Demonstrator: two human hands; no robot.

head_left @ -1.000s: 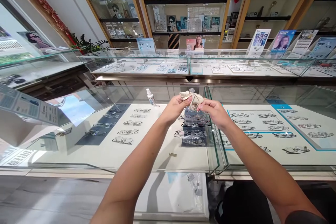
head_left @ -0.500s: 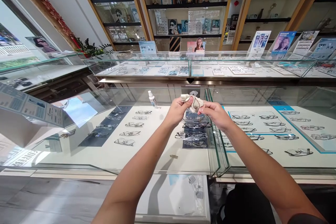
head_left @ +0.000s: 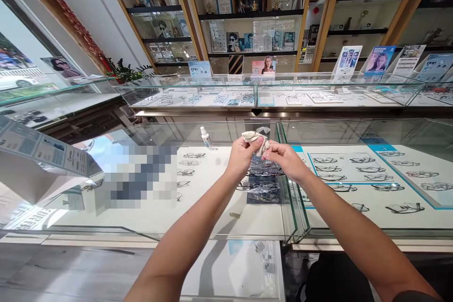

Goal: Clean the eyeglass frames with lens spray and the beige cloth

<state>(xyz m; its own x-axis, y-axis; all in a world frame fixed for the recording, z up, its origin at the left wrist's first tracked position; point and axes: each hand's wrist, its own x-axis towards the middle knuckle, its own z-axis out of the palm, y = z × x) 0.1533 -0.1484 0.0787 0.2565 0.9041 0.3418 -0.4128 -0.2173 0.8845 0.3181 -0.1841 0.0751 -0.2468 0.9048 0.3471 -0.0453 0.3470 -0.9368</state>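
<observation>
Both my hands meet above the glass display counter (head_left: 212, 226), around a bunched cream cleaning cloth (head_left: 252, 136). My left hand (head_left: 244, 155) is closed on the cloth, its thumb pressing on top. On the other side, my right hand (head_left: 283, 156) pinches the cloth's lower right part between thumb and fingers. A thin dark line like a spectacle rim shows at the folds, but most of what lies inside is hidden. Behind and left of the hands stands a white spray bottle (head_left: 205, 138). Rows of eyeglasses (head_left: 264, 186) lie below my hands, in the case.
More eyeglasses (head_left: 405, 207) fill the case on the right. A leaning box-like sign (head_left: 46, 160) stands at the left. Glass panel edges (head_left: 293, 198) run between the two cases. Another display counter (head_left: 198, 96) with upright cards crosses behind, before tall shelves.
My hands have shifted slightly and turned around the cloth, whose folds now lie differently, with the rim less visible. The view has tilted up a little.
</observation>
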